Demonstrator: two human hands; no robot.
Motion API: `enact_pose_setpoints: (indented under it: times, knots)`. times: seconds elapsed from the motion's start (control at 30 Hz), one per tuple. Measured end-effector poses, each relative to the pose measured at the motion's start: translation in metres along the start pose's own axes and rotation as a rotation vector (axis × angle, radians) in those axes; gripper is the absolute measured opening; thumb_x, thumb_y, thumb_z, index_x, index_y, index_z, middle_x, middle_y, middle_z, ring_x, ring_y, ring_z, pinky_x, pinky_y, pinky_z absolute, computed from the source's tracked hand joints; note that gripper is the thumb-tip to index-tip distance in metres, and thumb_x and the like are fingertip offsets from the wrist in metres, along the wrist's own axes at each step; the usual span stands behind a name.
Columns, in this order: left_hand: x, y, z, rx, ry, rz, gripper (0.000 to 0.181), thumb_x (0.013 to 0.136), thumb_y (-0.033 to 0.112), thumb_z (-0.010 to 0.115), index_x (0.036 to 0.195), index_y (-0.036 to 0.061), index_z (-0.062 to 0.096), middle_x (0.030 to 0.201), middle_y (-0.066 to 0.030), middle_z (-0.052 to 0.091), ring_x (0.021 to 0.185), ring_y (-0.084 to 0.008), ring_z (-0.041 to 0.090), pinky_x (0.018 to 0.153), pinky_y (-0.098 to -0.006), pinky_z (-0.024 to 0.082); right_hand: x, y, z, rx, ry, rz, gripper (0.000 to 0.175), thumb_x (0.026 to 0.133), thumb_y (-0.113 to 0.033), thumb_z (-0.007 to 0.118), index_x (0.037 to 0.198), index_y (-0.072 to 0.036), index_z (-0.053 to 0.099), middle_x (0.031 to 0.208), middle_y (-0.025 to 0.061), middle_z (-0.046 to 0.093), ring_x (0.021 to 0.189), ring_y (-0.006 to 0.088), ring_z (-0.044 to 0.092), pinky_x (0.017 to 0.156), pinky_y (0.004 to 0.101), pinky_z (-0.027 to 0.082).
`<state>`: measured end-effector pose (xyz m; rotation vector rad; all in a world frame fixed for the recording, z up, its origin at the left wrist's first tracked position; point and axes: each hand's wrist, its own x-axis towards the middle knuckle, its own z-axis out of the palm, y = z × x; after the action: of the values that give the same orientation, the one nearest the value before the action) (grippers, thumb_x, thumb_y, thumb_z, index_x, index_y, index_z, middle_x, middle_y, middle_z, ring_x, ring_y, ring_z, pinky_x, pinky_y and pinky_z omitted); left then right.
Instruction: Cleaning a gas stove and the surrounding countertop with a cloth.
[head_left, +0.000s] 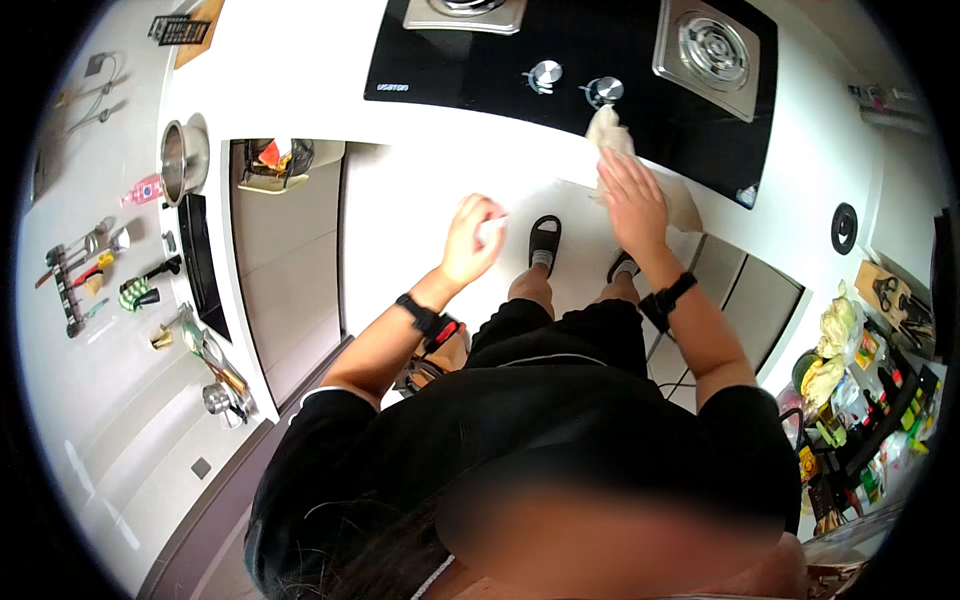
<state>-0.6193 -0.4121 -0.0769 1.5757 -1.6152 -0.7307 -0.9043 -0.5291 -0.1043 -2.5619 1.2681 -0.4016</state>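
My right hand (634, 202) is on a beige cloth (611, 131), its fingers stretched forward over it. The cloth's tip reaches the black glass gas hob (480, 82), just below a silver control knob (609, 90). More of the cloth spreads beside the hand along the white counter's front edge. My left hand (471, 238) hangs in the air over the floor, fingers curled and blurred. A whitish patch shows between its thumb and fingers; whether this is a held thing or the floor behind is unclear. A second knob (547, 73) sits to the left.
Metal burners (716, 52) top the hob. On the left counter (195, 75) stands a steel pot (187, 161), with a pink bottle (142, 190) behind it. Utensils (82, 262) hang on the wall. A waste bin (277, 176) holds scraps below. Vegetables and packets (847, 390) crowd the right side.
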Motion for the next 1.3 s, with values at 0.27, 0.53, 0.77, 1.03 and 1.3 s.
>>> enact_pose_setpoints:
  times: [0.27,0.53,0.77,1.03,1.3]
  knots:
    - [-0.131,-0.065,-0.076,0.026,0.228,-0.561,0.011,0.1,0.01,0.058,0.093,0.0022,0.06,0.086,-0.0065,0.06,0.078,-0.0158,0.055,0.072,-0.0297,0.047,0.128,-0.091,0.05,-0.002,-0.176,-0.51,0.06,0.095,-0.029,0.059,0.151,-0.014,0.044,0.163,0.001,0.033,0.15,0.0165,0.029,0.124,0.0363,0.02]
    - [-0.073,-0.008,-0.028,-0.026,0.075,-0.421,0.007,0.096,0.009,0.062,0.093,0.0021,0.06,0.087,-0.0098,0.059,0.079,-0.0219,0.058,0.07,-0.0333,0.049,0.19,-0.162,0.118,0.132,-0.019,-0.615,0.057,0.095,-0.023,0.058,0.15,-0.011,0.045,0.163,0.0028,0.033,0.15,0.0202,0.029,0.124,0.0376,0.021]
    - [0.0,-0.022,-0.016,0.136,0.302,-0.337,0.017,0.093,0.006,0.061,0.106,-0.0029,0.058,0.098,-0.0207,0.06,0.088,-0.0349,0.062,0.082,-0.0416,0.051,0.096,-0.065,0.04,0.043,-0.075,-0.474,0.053,0.093,-0.019,0.059,0.145,-0.013,0.052,0.158,0.0021,0.041,0.147,0.0196,0.035,0.124,0.0365,0.025]
    - [0.103,-0.091,0.009,-0.158,0.711,-0.969,0.056,0.096,0.026,0.058,0.131,-0.0133,0.039,0.128,-0.038,0.055,0.119,-0.05,0.057,0.106,-0.05,0.045,-0.124,0.112,-0.087,-0.165,-0.098,0.209,0.05,0.091,0.003,0.05,0.141,-0.005,0.054,0.148,0.0185,0.05,0.142,0.0349,0.042,0.119,0.0437,0.033]
    - [0.147,-0.06,0.033,-0.027,0.976,-1.36,0.052,0.101,0.034,0.047,0.13,-0.0076,0.034,0.12,-0.0357,0.054,0.11,-0.0492,0.061,0.095,-0.0539,0.052,-0.134,0.135,-0.124,0.267,0.364,0.554,0.049,0.108,-0.026,0.038,0.15,-0.001,0.043,0.157,0.0203,0.039,0.148,0.0347,0.033,0.121,0.04,0.027]
